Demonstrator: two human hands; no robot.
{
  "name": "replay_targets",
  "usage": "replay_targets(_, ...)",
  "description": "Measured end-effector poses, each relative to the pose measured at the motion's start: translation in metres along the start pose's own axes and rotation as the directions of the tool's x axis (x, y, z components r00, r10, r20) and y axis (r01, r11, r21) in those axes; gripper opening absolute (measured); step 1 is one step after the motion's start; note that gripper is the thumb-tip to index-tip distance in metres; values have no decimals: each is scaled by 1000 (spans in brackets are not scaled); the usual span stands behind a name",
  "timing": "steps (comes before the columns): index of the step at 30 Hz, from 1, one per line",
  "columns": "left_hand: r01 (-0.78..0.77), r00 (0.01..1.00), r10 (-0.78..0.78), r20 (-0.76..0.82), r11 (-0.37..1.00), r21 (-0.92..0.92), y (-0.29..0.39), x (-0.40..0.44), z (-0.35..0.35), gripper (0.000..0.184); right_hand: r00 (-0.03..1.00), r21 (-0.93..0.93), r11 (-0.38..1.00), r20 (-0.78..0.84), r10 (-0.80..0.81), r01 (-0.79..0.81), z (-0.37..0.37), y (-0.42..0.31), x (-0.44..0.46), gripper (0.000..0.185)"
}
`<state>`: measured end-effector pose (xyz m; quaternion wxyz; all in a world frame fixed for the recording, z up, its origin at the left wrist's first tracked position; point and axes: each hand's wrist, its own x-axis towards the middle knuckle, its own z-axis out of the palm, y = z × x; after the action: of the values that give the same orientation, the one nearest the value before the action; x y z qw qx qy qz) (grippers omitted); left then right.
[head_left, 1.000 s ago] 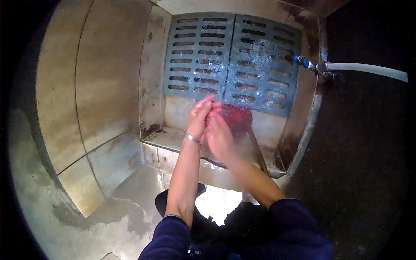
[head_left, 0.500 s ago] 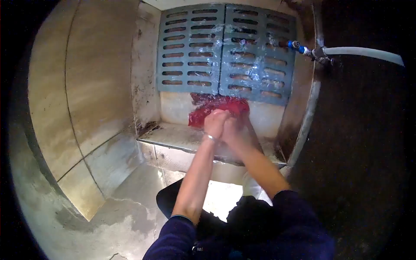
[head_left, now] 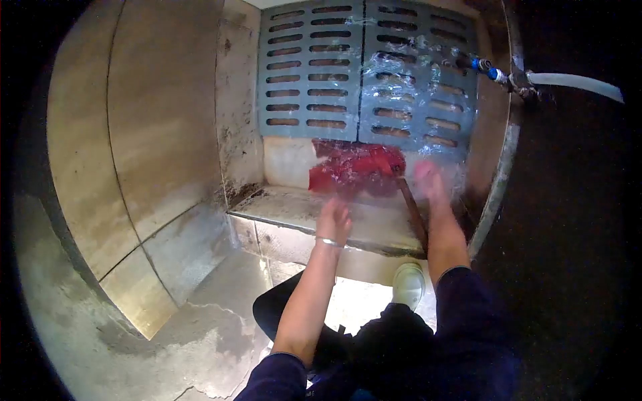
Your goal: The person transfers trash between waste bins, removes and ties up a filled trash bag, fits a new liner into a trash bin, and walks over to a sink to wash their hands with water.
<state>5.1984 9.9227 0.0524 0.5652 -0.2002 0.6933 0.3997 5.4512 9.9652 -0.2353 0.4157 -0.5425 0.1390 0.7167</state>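
A bunched, wet-looking red cloth (head_left: pixel 361 166) lies at the lower end of the slotted grey panels. My left hand (head_left: pixel 334 219), with a bracelet at the wrist, hovers just below the cloth's lower edge, its fingers loosely bent and apart, with nothing seen in them. To the right of the cloth is my right hand (head_left: pixel 431 182), smeared by motion; a pinkish patch shows at its fingers, and whether it is skin or an object is unclear. Between the hands, a brown stick-like handle (head_left: pixel 412 212) slants down from the cloth's right side over the ledge.
Water glistens on the slotted grey panels (head_left: pixel 359 73). At the upper right a tap fitting with blue parts (head_left: pixel 491 71) joins a pale hose (head_left: pixel 575 81). A tiled wall (head_left: pixel 160 113) rises on the left. Below the ledge (head_left: pixel 287 214) is a white shoe (head_left: pixel 408 286).
My hands, together over the cloth before, have come apart, the right going rightward and the left down. The handle and shoe show more fully. The view has shifted slightly.
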Motion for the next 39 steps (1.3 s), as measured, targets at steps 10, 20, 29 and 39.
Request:
replay_targets(10,113,392,275,878,933,-342,59,3,79,28,-49,45,-19,964,-263,999,285,-18,-260,16)
replay_targets(20,-738,532,59,845,522,428,82,-43,60,15,111,-764,608,638,762,217,325,-33,-236,18)
replay_targets(29,-841,498,727,473,271,468,40,-30,69,21,819,-157,986,558,138,-59,262,14,-244,21)
replay_targets(39,-450,862,171,477,-177,875,-10,-4,32,65,930,-929,248,189,-316,274,91,-48,-102,23)
